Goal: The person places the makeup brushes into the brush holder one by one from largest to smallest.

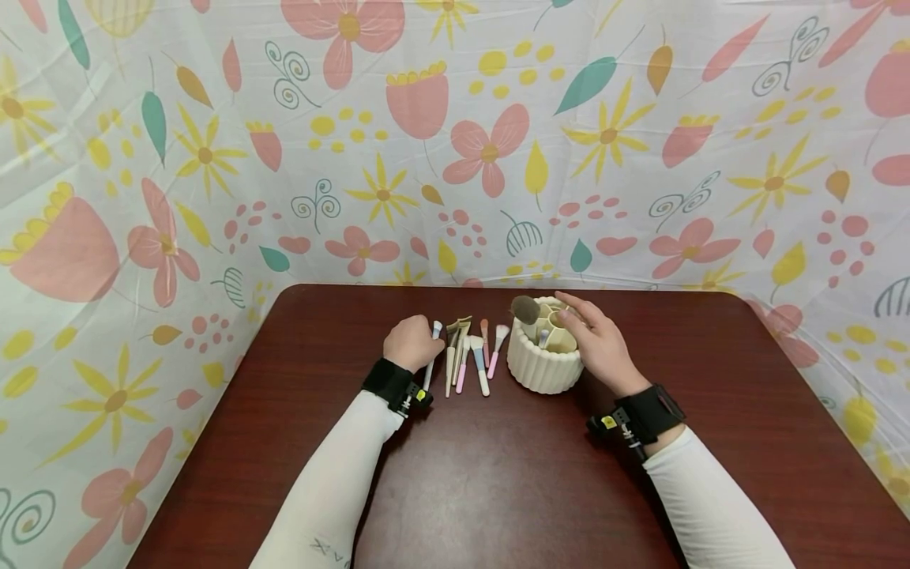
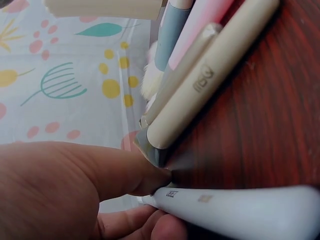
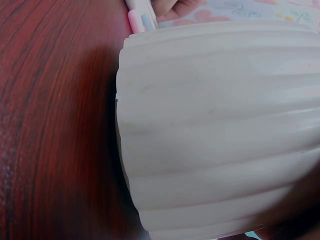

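Note:
In the head view my left hand [image 1: 408, 344] is at the left end of a row of makeup brushes. Its thumb and fingers pinch a white-handled makeup brush [image 2: 240, 207] near its head end, and the handle slants down toward the table. Close beside the thumb lies a beige-handled brush [image 2: 210, 75]. My right hand [image 1: 600, 344] rests at the right side of a cream ribbed brush holder [image 1: 543, 367], fingers extended over its rim. The holder stands upright, with a large fluffy brush [image 1: 526, 309] leaning out at the left. The ribbed wall fills most of the right wrist view.
Several brushes with beige, pink and blue handles, among them a blue-handled brush [image 1: 479, 363], lie between left hand and holder, heads toward the back. The dark red wooden table [image 1: 526, 482] ends at a flowered cloth [image 1: 426, 197] behind.

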Action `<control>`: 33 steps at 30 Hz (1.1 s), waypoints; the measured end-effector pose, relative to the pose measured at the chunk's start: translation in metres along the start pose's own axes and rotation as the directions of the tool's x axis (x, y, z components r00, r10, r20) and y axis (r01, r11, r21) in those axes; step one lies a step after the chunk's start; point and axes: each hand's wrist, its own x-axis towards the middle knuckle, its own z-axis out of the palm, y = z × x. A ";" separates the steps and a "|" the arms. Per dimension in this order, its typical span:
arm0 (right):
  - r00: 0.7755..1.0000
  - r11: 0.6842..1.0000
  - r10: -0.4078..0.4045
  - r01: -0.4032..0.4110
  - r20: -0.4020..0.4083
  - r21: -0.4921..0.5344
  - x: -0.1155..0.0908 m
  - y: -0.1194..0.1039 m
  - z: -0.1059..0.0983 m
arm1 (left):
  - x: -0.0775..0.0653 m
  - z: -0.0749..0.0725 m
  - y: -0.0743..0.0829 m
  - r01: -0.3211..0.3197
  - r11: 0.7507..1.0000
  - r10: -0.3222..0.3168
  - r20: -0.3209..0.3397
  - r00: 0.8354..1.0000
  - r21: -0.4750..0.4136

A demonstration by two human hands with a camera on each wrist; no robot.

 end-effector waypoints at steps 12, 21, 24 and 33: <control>1.000 1.000 0.013 -0.013 0.012 0.016 -0.002 -0.004 -0.002 | -0.014 -0.014 0.016 -0.011 1.000 0.011 -0.061 0.998 -0.002; 1.000 1.000 0.012 -0.012 0.012 0.013 -0.002 -0.004 -0.001 | -0.031 -0.038 0.035 -0.042 0.996 0.029 -0.153 0.988 -0.077; 1.000 1.000 0.009 -0.009 0.012 0.011 -0.001 -0.003 -0.001 | -0.030 -0.041 0.036 -0.052 0.994 0.034 -0.182 0.983 -0.091; 1.000 1.000 0.006 -0.007 0.018 0.010 -0.002 -0.002 -0.001 | -0.037 -0.053 0.055 -0.149 0.981 0.110 -0.283 0.953 -0.122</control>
